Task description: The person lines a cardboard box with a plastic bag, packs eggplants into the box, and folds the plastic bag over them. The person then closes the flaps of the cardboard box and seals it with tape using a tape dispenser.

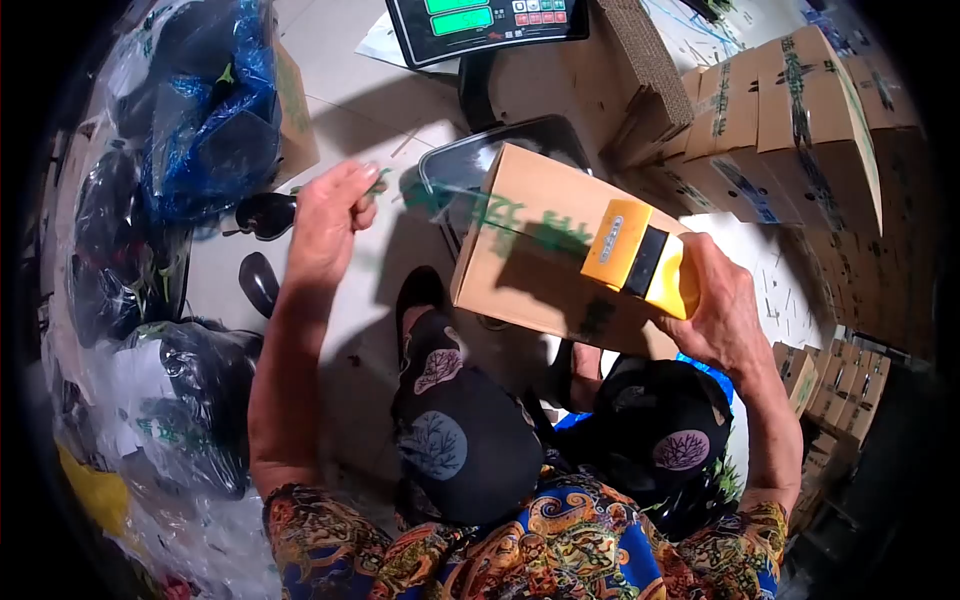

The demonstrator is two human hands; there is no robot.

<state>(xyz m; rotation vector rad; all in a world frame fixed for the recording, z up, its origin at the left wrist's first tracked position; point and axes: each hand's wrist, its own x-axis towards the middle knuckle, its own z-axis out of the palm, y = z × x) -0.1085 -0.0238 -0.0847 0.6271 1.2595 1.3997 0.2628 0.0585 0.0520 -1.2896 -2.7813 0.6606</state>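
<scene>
My left hand (332, 215) is closed, pinching the free end of a clear tape (430, 197) with green print. That tape stretches to the left end of a cardboard box (530, 275). The box lies tilted above my knees, over a scale platform (555, 135), and green lettering runs along its top. In my right hand (722, 300) is a yellow tape dispenser (640, 258) with a black band, resting on the box's right part. My right fingers wrap round its yellow end and are partly hidden.
A scale display (487, 20) stands at the top. Taped cardboard boxes (735, 110) are stacked on the right. Loose eggplants (260, 284) lie on the floor, near plastic-wrapped bags (200, 400) and a box with blue plastic (215, 140) on the left.
</scene>
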